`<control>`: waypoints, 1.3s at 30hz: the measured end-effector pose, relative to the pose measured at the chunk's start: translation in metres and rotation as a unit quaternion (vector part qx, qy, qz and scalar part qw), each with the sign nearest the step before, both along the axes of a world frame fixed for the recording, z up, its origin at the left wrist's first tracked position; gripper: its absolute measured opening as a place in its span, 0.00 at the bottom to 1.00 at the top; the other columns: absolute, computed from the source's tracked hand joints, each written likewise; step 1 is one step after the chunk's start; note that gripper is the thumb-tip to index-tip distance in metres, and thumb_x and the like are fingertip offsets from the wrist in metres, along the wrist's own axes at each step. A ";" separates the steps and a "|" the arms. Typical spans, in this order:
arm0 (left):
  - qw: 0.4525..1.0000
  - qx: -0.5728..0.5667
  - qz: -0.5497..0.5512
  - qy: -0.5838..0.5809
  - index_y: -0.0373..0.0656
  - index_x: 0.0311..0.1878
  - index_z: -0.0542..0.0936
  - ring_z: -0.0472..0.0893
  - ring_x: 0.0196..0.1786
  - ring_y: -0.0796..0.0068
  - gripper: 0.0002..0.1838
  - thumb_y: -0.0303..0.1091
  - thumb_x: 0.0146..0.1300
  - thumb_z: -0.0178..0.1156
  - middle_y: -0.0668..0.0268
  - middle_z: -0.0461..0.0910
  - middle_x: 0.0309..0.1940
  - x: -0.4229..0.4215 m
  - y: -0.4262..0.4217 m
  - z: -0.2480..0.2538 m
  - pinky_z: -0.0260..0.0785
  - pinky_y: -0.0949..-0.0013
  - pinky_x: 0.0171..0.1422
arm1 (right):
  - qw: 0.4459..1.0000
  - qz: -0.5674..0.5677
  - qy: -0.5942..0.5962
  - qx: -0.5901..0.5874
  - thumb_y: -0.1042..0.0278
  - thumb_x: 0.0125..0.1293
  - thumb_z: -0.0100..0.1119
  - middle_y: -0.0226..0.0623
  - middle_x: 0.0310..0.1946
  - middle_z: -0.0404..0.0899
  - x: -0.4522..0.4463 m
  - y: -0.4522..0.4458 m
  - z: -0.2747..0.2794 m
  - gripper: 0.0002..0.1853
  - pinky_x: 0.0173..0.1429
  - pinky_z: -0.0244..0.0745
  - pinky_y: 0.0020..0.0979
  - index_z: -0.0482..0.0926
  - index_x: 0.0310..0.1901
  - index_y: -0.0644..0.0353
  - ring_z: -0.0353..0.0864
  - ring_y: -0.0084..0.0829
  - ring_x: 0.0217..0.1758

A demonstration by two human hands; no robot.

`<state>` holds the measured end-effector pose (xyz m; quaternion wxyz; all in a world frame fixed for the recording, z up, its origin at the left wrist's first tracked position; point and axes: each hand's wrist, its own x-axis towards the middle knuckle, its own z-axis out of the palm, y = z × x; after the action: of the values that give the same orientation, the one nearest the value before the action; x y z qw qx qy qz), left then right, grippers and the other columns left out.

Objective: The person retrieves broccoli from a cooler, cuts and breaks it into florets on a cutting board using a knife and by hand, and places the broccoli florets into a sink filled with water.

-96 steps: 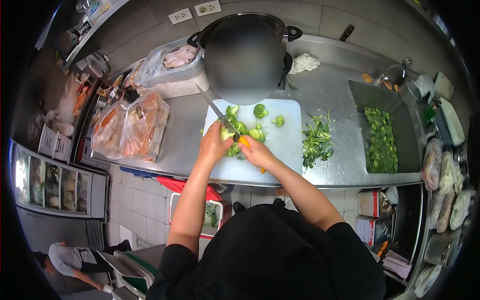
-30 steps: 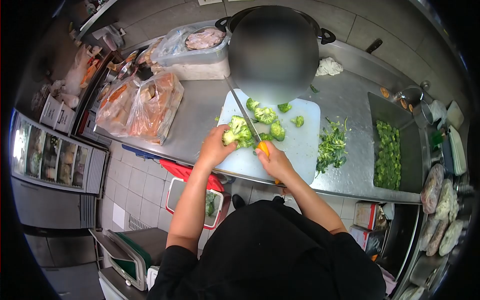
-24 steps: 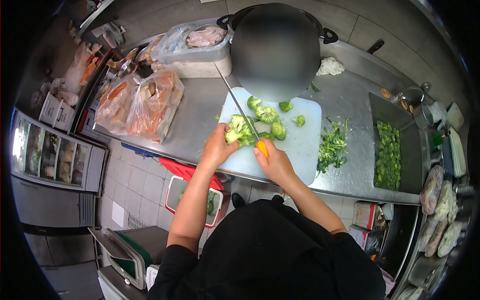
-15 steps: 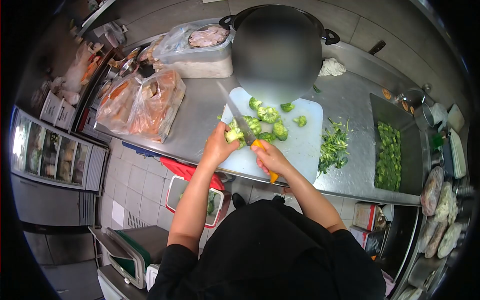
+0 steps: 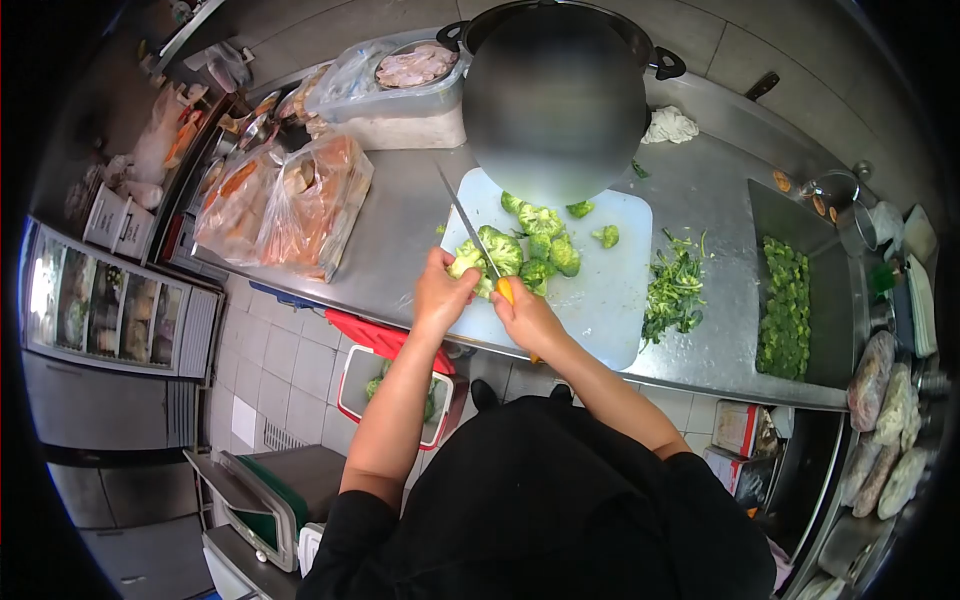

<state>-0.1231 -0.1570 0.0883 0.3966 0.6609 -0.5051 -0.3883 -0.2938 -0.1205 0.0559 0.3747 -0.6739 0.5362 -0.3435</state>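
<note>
left hand [image 5: 443,292] grips broccoli [image 5: 466,263] — right hand [image 5: 527,318] holds yellow-handled knife [image 5: 484,250] — writing on white boxes [image 5: 104,215] too small to read.

Steel ctr [image 5: 408,195]; 1 cutting bd [image 5: 603,288]; grn trimmings [image 5: 674,290], R of bd; bagged food [image 5: 312,205], L

A blur [image 5: 553,110] is masking most of the black pot [image 5: 628,42], the right hand [image 5: 528,318] is covering much of the yellow knife handle [image 5: 505,290], and the left forearm [image 5: 397,405] is partly hiding what look like greens [image 5: 374,386].
</note>
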 end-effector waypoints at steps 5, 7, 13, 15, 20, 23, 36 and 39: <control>1.000 -0.001 -0.019 0.016 0.37 0.44 0.69 0.82 0.28 0.75 0.19 0.31 0.58 0.69 0.60 0.80 0.33 0.012 -0.005 -0.008 0.76 0.68 0.29 | 0.943 0.076 -0.157 0.283 0.48 0.76 0.53 0.44 0.26 0.82 -0.028 -0.014 0.008 0.24 0.31 0.76 0.42 0.71 0.62 0.58 0.82 0.40 0.22; 0.996 -0.050 -0.042 -0.056 0.38 0.45 0.69 0.83 0.32 0.68 0.20 0.33 0.55 0.69 0.56 0.81 0.34 0.021 -0.008 -0.012 0.76 0.64 0.35 | 0.963 0.030 -0.125 0.237 0.47 0.75 0.54 0.42 0.25 0.81 -0.036 -0.012 0.012 0.25 0.30 0.76 0.39 0.71 0.63 0.58 0.79 0.35 0.20; 0.979 -0.056 -0.116 -0.159 0.39 0.50 0.72 0.82 0.46 0.51 0.25 0.36 0.51 0.70 0.50 0.81 0.40 0.026 -0.005 0.001 0.74 0.56 0.50 | 0.996 -0.078 -0.003 -0.034 0.48 0.75 0.54 0.53 0.29 0.83 -0.032 -0.007 0.011 0.25 0.37 0.77 0.50 0.73 0.63 0.57 0.84 0.55 0.30; 0.975 -0.069 -0.128 -0.170 0.39 0.50 0.72 0.82 0.46 0.49 0.25 0.36 0.51 0.70 0.49 0.81 0.41 0.023 -0.004 0.003 0.74 0.56 0.51 | 0.998 -0.041 -0.013 -0.035 0.48 0.74 0.54 0.56 0.37 0.85 -0.025 -0.002 0.022 0.24 0.44 0.76 0.53 0.72 0.63 0.55 0.84 0.62 0.42; 0.976 -0.063 -0.124 -0.165 0.38 0.50 0.73 0.81 0.47 0.47 0.24 0.35 0.51 0.70 0.48 0.80 0.44 0.022 -0.002 0.011 0.73 0.55 0.53 | 0.992 0.023 0.117 -0.029 0.50 0.75 0.54 0.54 0.29 0.82 -0.010 -0.013 -0.010 0.23 0.32 0.76 0.51 0.70 0.62 0.57 0.83 0.55 0.28; 0.978 -0.061 -0.128 -0.155 0.37 0.50 0.73 0.82 0.47 0.50 0.24 0.34 0.51 0.69 0.49 0.80 0.44 0.030 -0.002 0.003 0.73 0.56 0.52 | 0.961 0.055 -0.066 0.261 0.50 0.76 0.54 0.39 0.22 0.77 -0.026 -0.015 0.019 0.21 0.21 0.71 0.38 0.70 0.59 0.58 0.77 0.35 0.17; 0.923 -0.255 -0.010 -0.289 0.38 0.61 0.77 0.81 0.46 0.56 0.29 0.40 0.61 0.73 0.54 0.79 0.46 0.031 0.045 -0.023 0.74 0.58 0.51 | 0.970 -0.017 -0.077 0.228 0.50 0.75 0.54 0.33 0.21 0.77 -0.068 0.017 0.016 0.18 0.21 0.70 0.31 0.72 0.53 0.56 0.74 0.25 0.16; 0.951 -0.220 0.008 -0.218 0.38 0.64 0.77 0.82 0.49 0.54 0.28 0.38 0.62 0.70 0.52 0.81 0.50 0.059 -0.017 -0.022 0.74 0.57 0.55 | 0.971 -0.016 -0.065 0.228 0.49 0.74 0.55 0.34 0.22 0.79 -0.067 0.020 0.011 0.19 0.24 0.72 0.32 0.72 0.50 0.59 0.75 0.27 0.16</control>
<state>-0.0646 -0.1744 0.0664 0.4153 0.6299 -0.6470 -0.1105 -0.3606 -0.1003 0.0674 0.5467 -0.5386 0.5854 -0.2613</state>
